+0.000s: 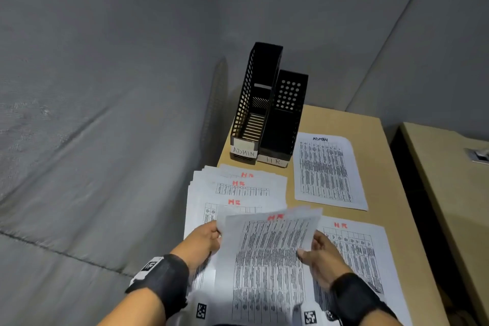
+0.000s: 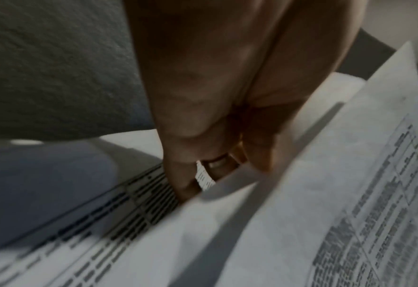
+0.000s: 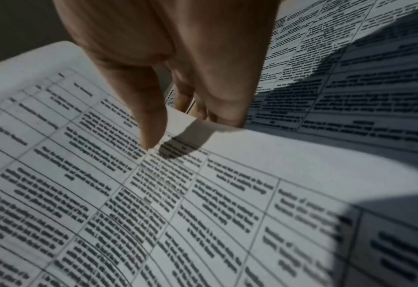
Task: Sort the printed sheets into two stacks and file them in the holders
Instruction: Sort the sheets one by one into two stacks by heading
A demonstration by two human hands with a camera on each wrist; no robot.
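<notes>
Both hands hold a small bundle of printed sheets headed "HR" in red, lifted above the desk. My left hand grips its left edge, fingers curled under. My right hand pinches the right edge, thumb on top of the print. Under and behind the bundle lies a fanned pile of HR sheets. One ADMIN sheet lies at the right, and another HR sheet lies nearer. Two black mesh holders stand at the back, labelled ADMIN and HR.
The tan desk is narrow, and the fanned pile overhangs its left edge. Grey fabric wall lies to the left and behind. A second tan desk stands to the right across a dark gap.
</notes>
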